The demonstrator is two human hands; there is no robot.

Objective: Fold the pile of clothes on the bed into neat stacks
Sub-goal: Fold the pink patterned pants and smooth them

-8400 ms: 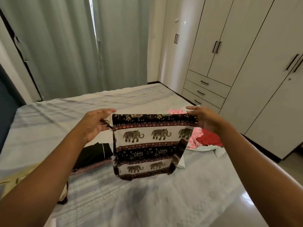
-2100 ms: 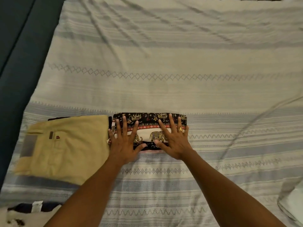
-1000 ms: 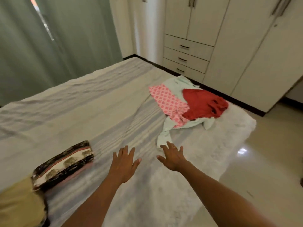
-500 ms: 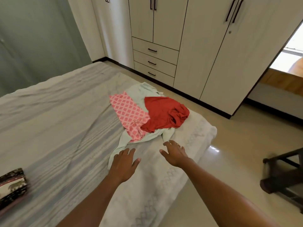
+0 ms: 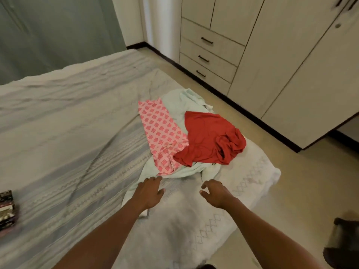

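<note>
Two bare forearms are seen reaching forward from the lower edge of the view over the near corner of the bed (image 5: pixel 68 133). The left hand (image 5: pixel 150 193) is held palm down with fingers extended and nothing gripped, over the near edge of a pale green garment (image 5: pixel 178 101); whether contact is made cannot be told. The right hand (image 5: pixel 214 194) is held apart from it, fingers loosely curled around nothing, above bare sheet just beside the same garment.

The bed is covered by a pale sheet with grey bands and rows of diamond stitching; creases are noted across it. At the left edge of the view a folded elephant-print piece (image 5: pixel 6 210) is recorded lying on the sheet, partly cut off.

The unfolded pile is located beyond the hands, near the bed's right edge. The pale green garment is spread at the bottom, a pink patterned garment (image 5: pixel 161 133) is laid over its left part, and a crumpled red garment (image 5: pixel 207 138) is laid over its right part, overlapping the pink one.

A glossy beige floor (image 5: pixel 291 181) is observed to the right, with a dark, blurred object (image 5: pixel 342 243) at the lower right. Further back, a cream wardrobe (image 5: pixel 291 65) with three drawers (image 5: pixel 207 55) and a black skirting is noted, and a grey-green curtain (image 5: pixel 58 32) behind the bed.
</note>
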